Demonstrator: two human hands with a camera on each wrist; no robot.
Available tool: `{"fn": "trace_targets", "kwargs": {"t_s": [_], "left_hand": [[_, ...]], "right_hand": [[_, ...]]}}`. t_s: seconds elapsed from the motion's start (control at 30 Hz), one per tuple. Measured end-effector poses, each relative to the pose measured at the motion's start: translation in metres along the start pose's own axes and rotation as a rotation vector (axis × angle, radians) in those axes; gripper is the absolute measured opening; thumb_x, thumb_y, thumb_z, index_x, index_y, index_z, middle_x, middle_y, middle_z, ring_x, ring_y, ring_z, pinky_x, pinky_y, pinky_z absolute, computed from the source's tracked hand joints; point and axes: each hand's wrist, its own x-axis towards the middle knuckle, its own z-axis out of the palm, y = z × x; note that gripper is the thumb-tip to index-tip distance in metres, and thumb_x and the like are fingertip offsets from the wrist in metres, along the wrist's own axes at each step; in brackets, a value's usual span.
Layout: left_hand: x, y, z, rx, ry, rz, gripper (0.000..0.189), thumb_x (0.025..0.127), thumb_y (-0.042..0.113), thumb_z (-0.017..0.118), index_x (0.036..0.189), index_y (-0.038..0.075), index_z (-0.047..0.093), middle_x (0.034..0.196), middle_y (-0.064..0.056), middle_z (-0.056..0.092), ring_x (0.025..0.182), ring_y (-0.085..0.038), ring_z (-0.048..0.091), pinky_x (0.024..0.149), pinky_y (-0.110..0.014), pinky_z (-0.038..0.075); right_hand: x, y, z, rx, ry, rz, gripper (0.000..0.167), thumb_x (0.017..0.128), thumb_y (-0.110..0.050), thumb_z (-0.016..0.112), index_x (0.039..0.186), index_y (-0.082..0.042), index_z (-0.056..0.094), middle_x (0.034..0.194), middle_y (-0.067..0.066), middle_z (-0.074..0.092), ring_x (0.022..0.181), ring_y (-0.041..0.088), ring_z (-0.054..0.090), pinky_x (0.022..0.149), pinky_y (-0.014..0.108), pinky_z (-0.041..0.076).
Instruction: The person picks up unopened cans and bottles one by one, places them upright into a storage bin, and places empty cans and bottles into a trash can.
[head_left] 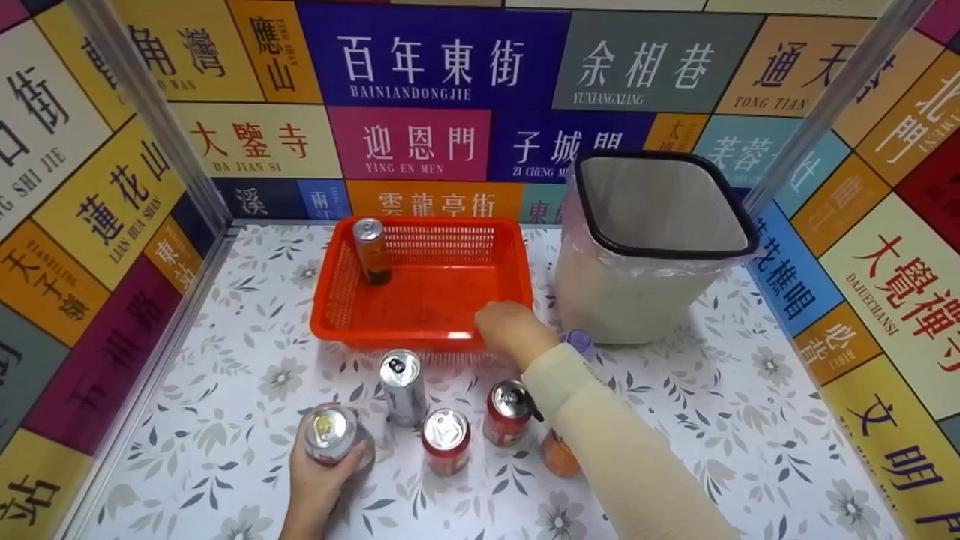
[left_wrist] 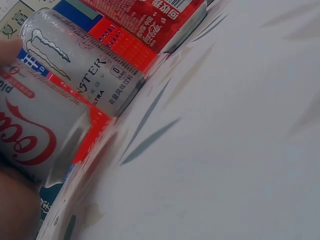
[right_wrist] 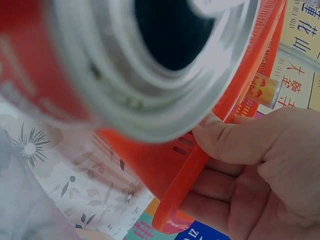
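In the head view my left hand [head_left: 319, 476] holds a silver Coca-Cola can [head_left: 331, 435] upright on the patterned table. The left wrist view shows its red lettering. My right hand [head_left: 514, 330] grips the front right rim of a red plastic basket [head_left: 397, 339]. In the right wrist view the thumb [right_wrist: 225, 140] lies on one side of that rim and the fingers on the other. A gold Red Bull can [head_left: 373, 255] stands at the basket's back left. Between the hands are a silver Monster can [head_left: 405, 394] and two red cans, one nearer [head_left: 447, 450], one farther right [head_left: 504, 420].
Right of the basket stands a pale waste bin [head_left: 637, 292] with a black rim and a plastic liner. A purple-topped object [head_left: 577, 341] and an orange object [head_left: 559, 456] are partly hidden by the right forearm. Sign-printed panels [head_left: 409, 142] enclose the table's back and sides.
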Motion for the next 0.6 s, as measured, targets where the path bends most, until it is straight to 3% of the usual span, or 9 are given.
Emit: {"fn": "trace_targets", "kwargs": {"t_s": [0.1, 0.23, 0.47, 0.6], "left_hand": [[0.0, 0.002, 0.0, -0.016, 0.031, 0.011, 0.078, 0.071, -0.016, 0.089, 0.14, -0.009, 0.053, 0.122, 0.012, 0.065, 0.118, -0.001, 0.058, 0.107, -0.014, 0.04], [0.0, 0.004, -0.003, -0.014, 0.03, 0.019, 0.078, 0.071, -0.017, 0.089, 0.14, -0.008, 0.053, 0.123, 0.01, 0.066, 0.119, -0.003, 0.058, 0.107, -0.014, 0.04], [0.006, 0.018, -0.002, -0.068, 0.061, -0.09, 0.081, 0.075, -0.012, 0.089, 0.146, -0.002, 0.05, 0.13, 0.003, 0.063, 0.124, -0.008, 0.056, 0.107, -0.016, 0.04], [0.013, 0.031, -0.003, -0.1, 0.08, -0.067, 0.08, 0.077, -0.013, 0.086, 0.147, -0.001, 0.05, 0.13, 0.003, 0.063, 0.125, -0.009, 0.056, 0.108, -0.017, 0.041]], "right_hand": [[0.0, 0.0, 0.001, 0.006, 0.003, 0.008, 0.019, 0.096, -0.005, 0.077, 0.114, -0.005, 0.073, 0.105, 0.013, 0.074, 0.095, 0.031, 0.067, 0.101, 0.044, 0.058], [0.001, -0.003, 0.001, 0.003, 0.013, -0.003, 0.017, 0.095, -0.003, 0.077, 0.111, -0.004, 0.074, 0.104, 0.014, 0.074, 0.095, 0.031, 0.068, 0.099, 0.043, 0.059], [0.0, -0.001, 0.0, -0.005, 0.019, -0.011, 0.017, 0.094, -0.001, 0.075, 0.111, -0.001, 0.073, 0.107, 0.017, 0.073, 0.099, 0.034, 0.069, 0.101, 0.046, 0.058], [0.001, -0.003, -0.001, 0.002, 0.011, -0.001, 0.017, 0.095, -0.002, 0.075, 0.112, -0.003, 0.072, 0.106, 0.015, 0.073, 0.097, 0.032, 0.067, 0.101, 0.045, 0.058]]}}
